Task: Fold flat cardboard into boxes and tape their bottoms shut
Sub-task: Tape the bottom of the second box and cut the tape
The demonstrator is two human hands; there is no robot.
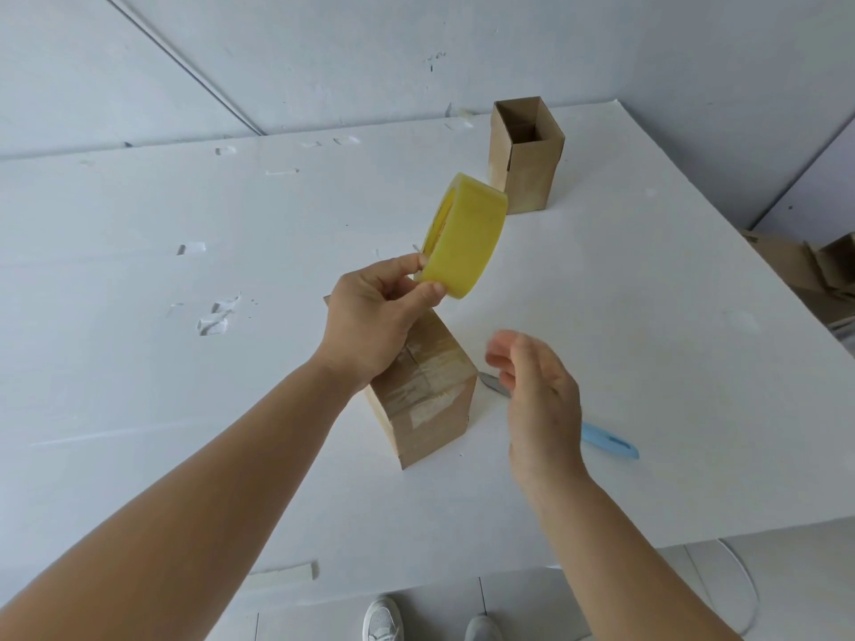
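Left hand raised over table, thumb + fingers pinching lower rim of yellow tape roll; roll held up on edge, tilted, clear of everything below. Right hand held to the right of near box, fingers loose & slightly spread, gripping nothing, a bit motion-blurred.

Near box: cardboard, standing w/ taped end up, clear tape strips crossing the closed flaps & running down the front side. Contents not visible, closed on top. Partly behind left wrist.

Far box: upright toward back of table, well apart from near box, top open, flaps standing up. Inside looks dark; nothing seen in it.

Blue-handled cutter flat on table just right of near box, middle hidden behind right hand.

More cardboard off the right table edge.
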